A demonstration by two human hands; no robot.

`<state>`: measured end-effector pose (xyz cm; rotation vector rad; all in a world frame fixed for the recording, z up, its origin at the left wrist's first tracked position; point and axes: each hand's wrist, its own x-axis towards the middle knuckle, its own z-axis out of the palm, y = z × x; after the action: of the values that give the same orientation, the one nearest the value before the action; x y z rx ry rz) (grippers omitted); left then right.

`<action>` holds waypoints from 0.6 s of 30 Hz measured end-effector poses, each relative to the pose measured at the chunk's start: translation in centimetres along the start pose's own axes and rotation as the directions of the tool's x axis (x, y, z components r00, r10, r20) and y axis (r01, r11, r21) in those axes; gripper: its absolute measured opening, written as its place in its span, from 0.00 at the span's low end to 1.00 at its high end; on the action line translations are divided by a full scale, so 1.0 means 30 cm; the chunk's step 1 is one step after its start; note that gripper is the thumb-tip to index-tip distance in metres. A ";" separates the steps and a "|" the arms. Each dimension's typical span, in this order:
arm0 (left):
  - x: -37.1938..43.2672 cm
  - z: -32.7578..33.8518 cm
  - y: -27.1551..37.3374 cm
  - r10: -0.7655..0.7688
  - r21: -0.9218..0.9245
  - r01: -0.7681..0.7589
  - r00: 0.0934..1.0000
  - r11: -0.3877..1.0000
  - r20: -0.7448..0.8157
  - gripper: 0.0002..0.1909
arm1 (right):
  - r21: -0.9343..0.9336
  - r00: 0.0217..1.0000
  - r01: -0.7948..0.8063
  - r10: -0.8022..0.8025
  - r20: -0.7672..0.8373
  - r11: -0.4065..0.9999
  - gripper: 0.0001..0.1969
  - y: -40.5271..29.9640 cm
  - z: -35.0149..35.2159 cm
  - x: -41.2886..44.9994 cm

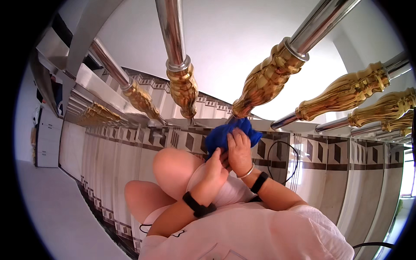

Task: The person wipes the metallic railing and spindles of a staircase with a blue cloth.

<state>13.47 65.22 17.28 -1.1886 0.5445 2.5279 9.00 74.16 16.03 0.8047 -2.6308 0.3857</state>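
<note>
A bunched blue cloth (217,138) lies against the foot of a steel baluster with a gold-coloured ornamental sleeve (266,81). My right hand (240,151), with a pale bangle at the wrist, presses on the cloth, its fingers bent over the folds. Just left of it, my left hand (214,170) has its fingertips at the cloth's lower edge; part of its grip is hidden behind the right hand. Both wrists wear black bands. The cloth covers the lowest part of the baluster, where it meets the bottom rail (299,126).
More steel and gold-coloured balusters (182,84) stand on both sides. Tiled stair steps (334,182) run below and beside my bent knees (175,169). A thin black cable (297,162) loops over the steps right of my hands. At far left stands a white drawer cabinet (48,139).
</note>
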 end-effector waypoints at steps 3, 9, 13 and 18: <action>-0.001 -0.047 0.015 0.156 -0.044 -0.157 0.988 0.987 -0.019 0.17 | 0.557 0.991 -0.084 0.009 0.136 0.826 0.23 -0.045 -0.019 0.008; 0.084 0.013 0.185 0.458 -0.182 -0.432 0.879 0.883 0.134 0.17 | 0.236 0.995 0.060 -0.040 -0.089 0.970 0.24 -0.089 0.121 0.244; 0.163 -0.019 0.235 0.215 -0.099 -0.221 0.974 0.970 -0.065 0.22 | 0.097 0.950 0.093 -0.117 0.288 0.991 0.17 -0.061 0.231 0.248; 0.184 -0.044 0.195 -0.025 -0.035 0.026 1.000 0.999 0.012 0.25 | 0.097 0.940 0.312 -0.322 0.112 0.945 0.10 -0.016 0.201 0.159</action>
<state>8.54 60.01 13.42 -1.1843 0.4809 2.5314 4.04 69.32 12.67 1.2969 -2.5480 0.3586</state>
